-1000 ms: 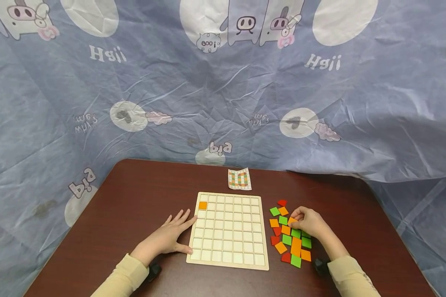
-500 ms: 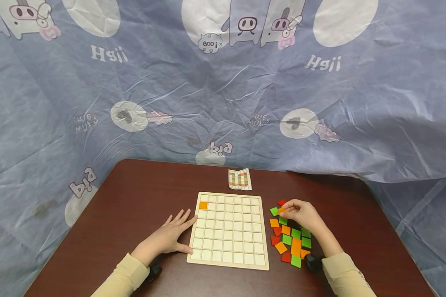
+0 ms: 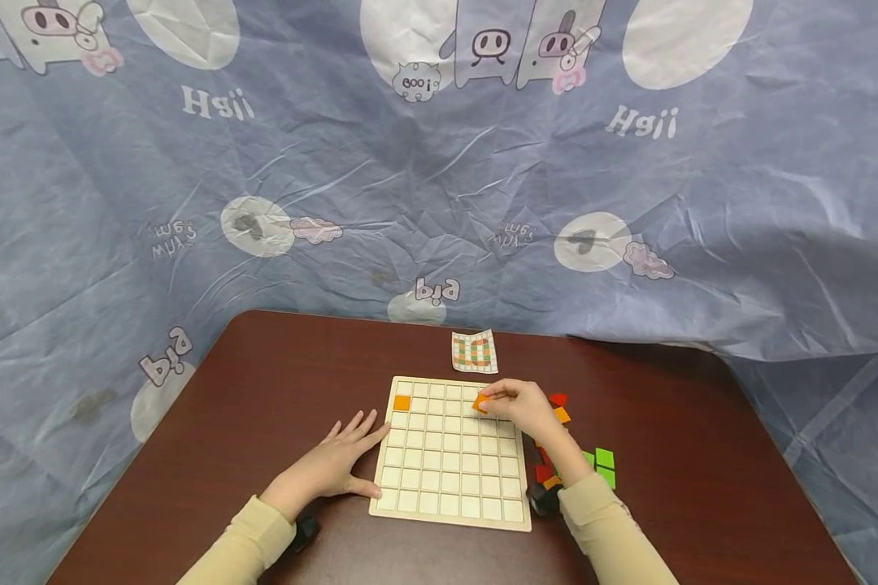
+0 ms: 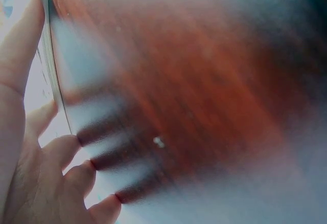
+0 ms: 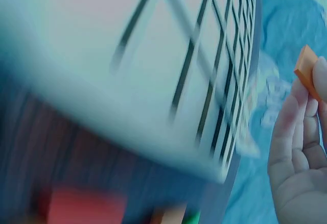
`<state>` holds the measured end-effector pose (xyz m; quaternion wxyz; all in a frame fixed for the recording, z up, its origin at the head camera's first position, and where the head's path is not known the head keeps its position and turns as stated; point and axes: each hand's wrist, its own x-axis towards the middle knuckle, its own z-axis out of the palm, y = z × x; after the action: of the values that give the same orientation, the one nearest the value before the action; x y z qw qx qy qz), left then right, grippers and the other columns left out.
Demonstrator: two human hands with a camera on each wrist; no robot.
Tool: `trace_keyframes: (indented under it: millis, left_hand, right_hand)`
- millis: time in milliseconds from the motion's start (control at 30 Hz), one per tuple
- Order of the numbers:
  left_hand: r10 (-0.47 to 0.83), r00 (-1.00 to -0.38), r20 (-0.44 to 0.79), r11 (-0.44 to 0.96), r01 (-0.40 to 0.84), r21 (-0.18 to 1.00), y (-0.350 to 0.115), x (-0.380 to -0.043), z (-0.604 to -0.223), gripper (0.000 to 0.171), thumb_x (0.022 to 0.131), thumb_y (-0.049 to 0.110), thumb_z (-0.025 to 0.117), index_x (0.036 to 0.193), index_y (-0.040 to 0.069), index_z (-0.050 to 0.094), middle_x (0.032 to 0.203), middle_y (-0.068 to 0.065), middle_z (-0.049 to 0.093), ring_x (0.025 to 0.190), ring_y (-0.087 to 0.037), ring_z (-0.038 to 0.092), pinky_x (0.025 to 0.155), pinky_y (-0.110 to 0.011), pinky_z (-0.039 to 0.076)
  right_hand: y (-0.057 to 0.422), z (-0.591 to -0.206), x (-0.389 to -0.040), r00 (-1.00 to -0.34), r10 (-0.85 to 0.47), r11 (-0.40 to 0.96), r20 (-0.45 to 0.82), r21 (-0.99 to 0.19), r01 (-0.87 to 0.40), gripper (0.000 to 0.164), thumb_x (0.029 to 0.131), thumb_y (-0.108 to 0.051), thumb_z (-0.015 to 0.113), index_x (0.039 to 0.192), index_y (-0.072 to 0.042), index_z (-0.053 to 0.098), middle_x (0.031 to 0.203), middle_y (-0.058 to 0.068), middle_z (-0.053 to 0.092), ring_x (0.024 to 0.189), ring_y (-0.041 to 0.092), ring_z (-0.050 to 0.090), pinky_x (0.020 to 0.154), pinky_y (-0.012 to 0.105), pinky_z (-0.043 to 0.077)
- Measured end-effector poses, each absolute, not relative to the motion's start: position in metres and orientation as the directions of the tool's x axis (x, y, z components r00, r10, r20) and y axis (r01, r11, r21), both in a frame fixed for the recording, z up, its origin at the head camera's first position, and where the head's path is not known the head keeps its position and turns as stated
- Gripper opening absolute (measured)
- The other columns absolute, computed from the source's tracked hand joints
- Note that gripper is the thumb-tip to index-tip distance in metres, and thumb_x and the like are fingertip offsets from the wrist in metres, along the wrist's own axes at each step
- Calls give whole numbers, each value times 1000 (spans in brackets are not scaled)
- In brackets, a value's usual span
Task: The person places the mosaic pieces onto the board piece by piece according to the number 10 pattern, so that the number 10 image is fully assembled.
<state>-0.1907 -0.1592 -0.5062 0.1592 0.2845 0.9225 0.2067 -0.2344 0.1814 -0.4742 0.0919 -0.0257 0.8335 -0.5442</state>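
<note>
A pale wooden grid board (image 3: pixel 449 520) lies flat on the table, with one orange square tile (image 3: pixel 402 403) set in a cell near its upper left corner. My right hand (image 3: pixel 523 409) pinches another orange tile (image 3: pixel 480 402) between thumb and fingers over the board's upper right part. That same held tile (image 5: pixel 306 70) shows at the right edge of the right wrist view. With fingers spread, my left hand (image 3: pixel 334 463) rests on the table; its thumb and index fingertip touch the board's left edge. In the left wrist view the left hand (image 4: pixel 46 168) lies along that edge.
Red, orange and green tiles (image 3: pixel 605 459) lie right of the board, partly hidden by the right forearm. A small paper pattern card (image 3: pixel 475 352) with coloured squares lies behind the board. A printed blue-grey cloth (image 3: pixel 380 179) hangs behind the dark brown table (image 3: pixel 322 349).
My right hand has moved left from the loose tiles to above the board, carrying an orange tile picked from among them. The left hand stays in place.
</note>
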Motion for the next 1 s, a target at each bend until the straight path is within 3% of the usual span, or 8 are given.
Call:
trace_keyframes:
  millis: [400,1000]
  left_hand:
    - [589,-790,-172,752,456,477,-156,-190,-506,100,77,54,74,157,16,28,164,-20,15,151,-43,12,117,-66,13]
    - [591,-790,-160,751,466,468,-158,-192,-507,101,76,56,74,157,14,29,163,-22,17,150,-44,13,116,-67,16]
  right_hand:
    - [109,-485,-251,-978,-184,455,-97,-891,3,16,85,-13,77,100,-9,77,93,5,75,79,15,70,72,31,57]
    - [84,-495,-264,-978,-207,599,-13,-793,-116,11,88,-11,73,97,-11,78,97,6,76,81,15,68,72,29,56]
